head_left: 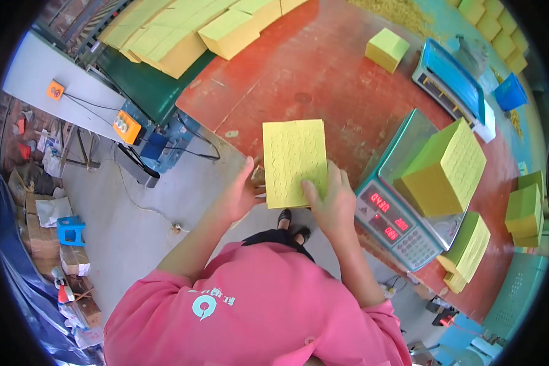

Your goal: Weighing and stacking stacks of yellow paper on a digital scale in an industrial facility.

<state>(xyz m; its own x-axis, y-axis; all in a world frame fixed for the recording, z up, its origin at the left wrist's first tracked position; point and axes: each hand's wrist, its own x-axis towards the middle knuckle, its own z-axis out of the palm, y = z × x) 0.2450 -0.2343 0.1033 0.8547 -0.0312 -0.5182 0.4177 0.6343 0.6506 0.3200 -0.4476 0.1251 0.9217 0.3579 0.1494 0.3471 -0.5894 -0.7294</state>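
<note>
A stack of yellow paper (294, 161), its top sheet pressed with rows of coin-like rings, is held in front of me by the near edge of the red table. My right hand (334, 198) grips its right side, thumb lying on the top sheet and the other fingers along the edge. Beside its lower left edge is my left hand (243, 194), thumb raised and fingers apart; their tips reach the edge, and I cannot tell whether they touch. On the right, a thicker block of the same paper (442, 168) rests on a digital scale (399, 222) with lit red figures.
The red table (299, 73) carries another yellow block (387, 50), a blue-topped scale (451, 79) and more blocks (466, 250) at right. Long yellow stacks (171, 43) lie on a green conveyor (143, 85) at far left. An orange switch box (127, 127) trails cables nearby.
</note>
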